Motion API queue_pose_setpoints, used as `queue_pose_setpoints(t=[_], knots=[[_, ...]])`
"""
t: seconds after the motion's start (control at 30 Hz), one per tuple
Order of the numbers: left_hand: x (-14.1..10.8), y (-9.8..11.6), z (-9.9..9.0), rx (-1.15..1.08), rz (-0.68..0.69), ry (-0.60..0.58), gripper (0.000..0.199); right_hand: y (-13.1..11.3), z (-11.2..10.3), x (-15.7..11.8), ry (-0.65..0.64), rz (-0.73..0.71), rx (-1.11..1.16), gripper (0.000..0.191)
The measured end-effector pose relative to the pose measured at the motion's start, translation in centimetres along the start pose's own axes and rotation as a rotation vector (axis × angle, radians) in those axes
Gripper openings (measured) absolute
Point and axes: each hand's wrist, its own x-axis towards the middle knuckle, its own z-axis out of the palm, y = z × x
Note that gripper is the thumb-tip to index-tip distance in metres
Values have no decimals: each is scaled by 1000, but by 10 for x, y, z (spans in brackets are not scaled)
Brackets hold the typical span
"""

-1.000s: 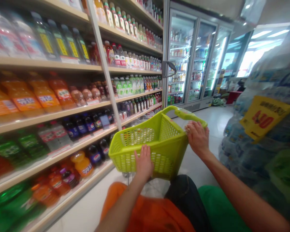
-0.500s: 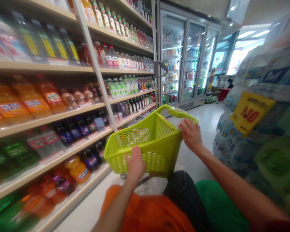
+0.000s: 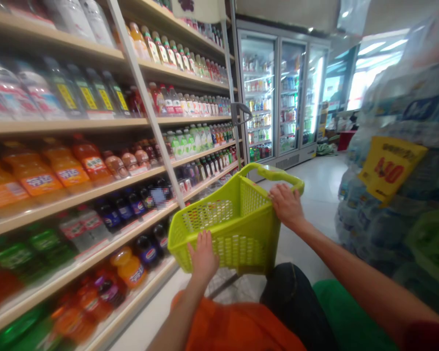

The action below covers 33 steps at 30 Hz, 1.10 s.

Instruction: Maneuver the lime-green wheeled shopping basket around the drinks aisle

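A lime-green plastic shopping cart basket (image 3: 237, 243) with perforated walls stands in front of me, and no goods show in the part I can see. My left hand (image 3: 205, 256) rests against its near side, fingers stretched out with the tips at the rim and the thumb apart. At the cart's rear upper corner, below the looped handle (image 3: 281, 176), my right hand (image 3: 287, 204) is closed over the rim. Its fingertips are partly hidden.
Drink shelves (image 3: 157, 168) run close along the left, full of bottles. Glass-door fridges (image 3: 278, 92) stand at the back. On the right rises a stack of wrapped water bottles (image 3: 369, 214) with a yellow price sign (image 3: 393, 165). Pale floor (image 3: 318, 190) lies between.
The cart and both hands sit slightly further right and lower in view. The shelves have shifted right and down too. Both hands keep their places on the cart.
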Motion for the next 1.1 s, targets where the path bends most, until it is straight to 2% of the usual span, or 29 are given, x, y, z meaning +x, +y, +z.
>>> queue_pose_setpoints(t=[0.13,0.23,0.37,0.43,0.5,0.6,0.7,0.83,0.93,1.03,1.1], knots=[[2,6,0,-16,3,-4,75,-29,6,-12,-46,-113,27,33],[4,3,2,-42,23,-1,73,-25,8,-13,-68,-193,24,34],[4,-1,5,-58,-9,14,71,-4,11,-3,-6,-85,-8,32],[3,2,5,-50,-32,11,72,-3,15,-2,4,-28,0,32],[3,6,5,-37,-40,-10,74,-15,19,-6,-23,-33,24,33],[3,11,2,-21,-32,-43,75,-42,24,-16,-108,-154,75,34],[4,3,0,-8,-17,-56,73,-52,27,-22,-165,-249,94,34],[1,-17,3,20,-111,-29,71,-34,29,-19,-164,-211,71,35],[-2,-20,7,31,-94,-13,73,-26,33,-17,-152,-113,59,36],[-2,-10,10,23,-92,-31,75,-38,38,-23,-170,-52,60,36],[-2,-2,10,14,-72,-30,76,-53,42,-31,-215,-96,85,37]])
